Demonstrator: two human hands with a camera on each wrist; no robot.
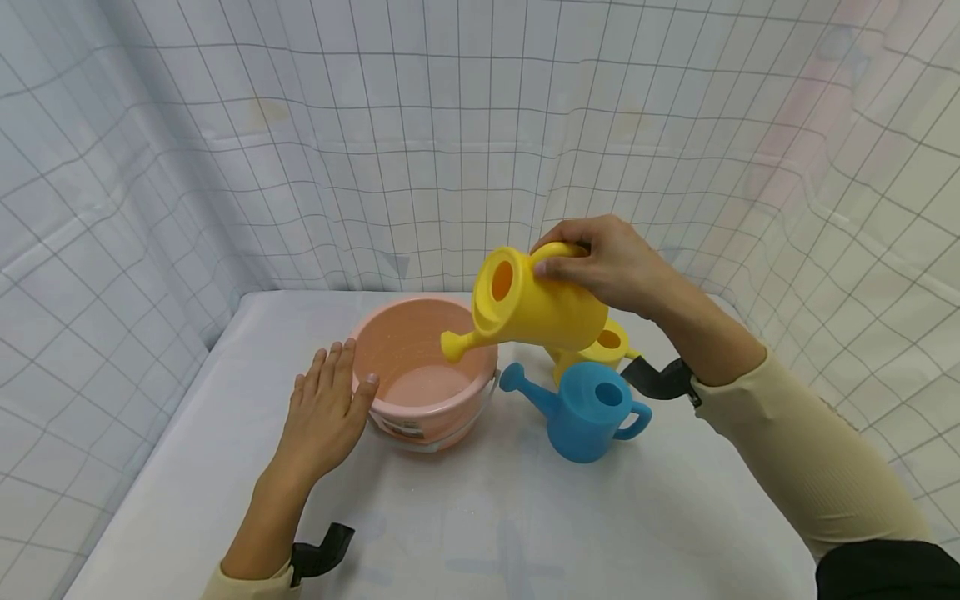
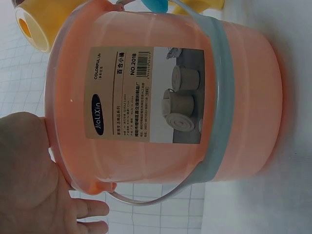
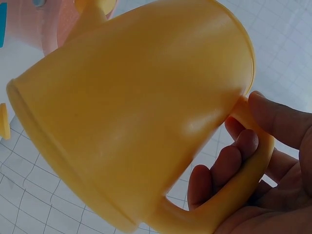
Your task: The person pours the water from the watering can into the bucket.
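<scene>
While your right hand holds the yellow watering can up off the table, its fingers are curled round the handle, as the right wrist view shows plainly. You have the can tipped, with its spout angled down over the right side of the pink bucket. No water shows leaving it, so whether anything is pouring, you cannot tell from here.

Your left hand lies against the bucket's left rim, fingers straight and unclenched, thumb resting at the edge; it seems to steady the bucket rather than grasp it.

The step in hand looks like emptying the can into the bucket. The next move calls for keeping the spout inside the rim and tilting further from your wrist. Mind the blue watering can, upright beside the bucket, and the second yellow can behind it, partly hidden by the raised one.
</scene>
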